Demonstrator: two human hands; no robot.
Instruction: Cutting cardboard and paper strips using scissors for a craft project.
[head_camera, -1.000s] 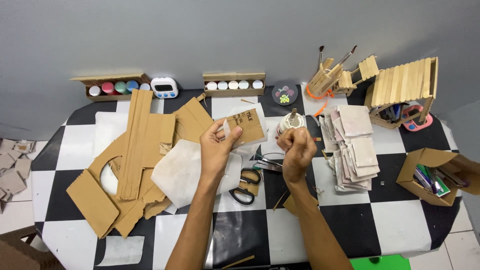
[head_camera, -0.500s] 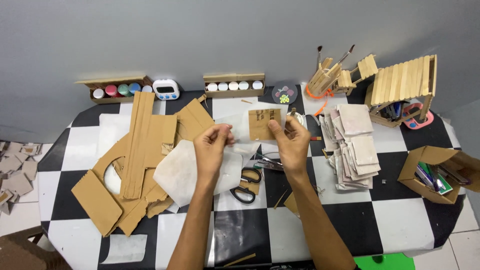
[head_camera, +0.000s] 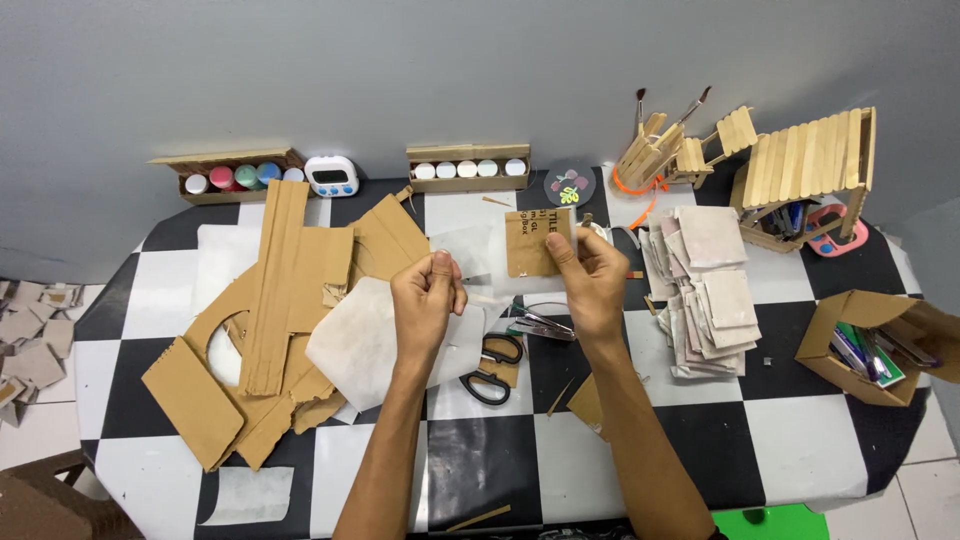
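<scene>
While right hand (head_camera: 592, 272) pinches cardboard piece (head_camera: 538, 242), left hand (head_camera: 428, 294) beside, apart

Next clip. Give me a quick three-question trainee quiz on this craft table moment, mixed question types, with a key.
1. Which hand holds the small cardboard piece?
2. True or false: the scissors are in the left hand.
3. The row of white paint pots sits: A) by the wall, B) on the floor, C) inside the open box at the right edge.

Key
1. The right hand, pinching its lower right corner.
2. False: they lie on the table, between the forearms.
3. A
</scene>
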